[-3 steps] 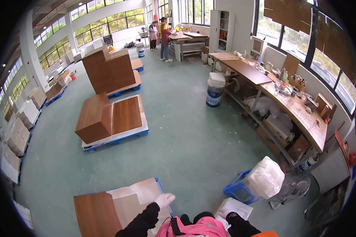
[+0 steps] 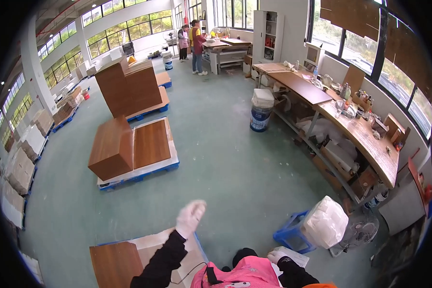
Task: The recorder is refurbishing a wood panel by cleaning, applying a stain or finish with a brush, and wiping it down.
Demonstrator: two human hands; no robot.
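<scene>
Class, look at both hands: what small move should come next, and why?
Probably a short step forward, keeping left of the blue stool: the left hand is out ahead with nothing visible in it, and green floor stretches beyond it. Whether the right hand touches the white box is unclear.

The green floor point(image 2: 225, 177) carries low blue-edged pallets. On the nearest pallet point(image 2: 200, 246) a pale sheet point(image 2: 151, 253) lies partly under a brown panel point(image 2: 114, 264) — on a farther pallet point(image 2: 139, 178), a tall brown stack point(image 2: 110, 149) stands beside a low one. At right, a long counter point(image 2: 380, 156) bears a brown board point(image 2: 308, 89), bottles point(image 2: 345, 91) and clutter.
</scene>
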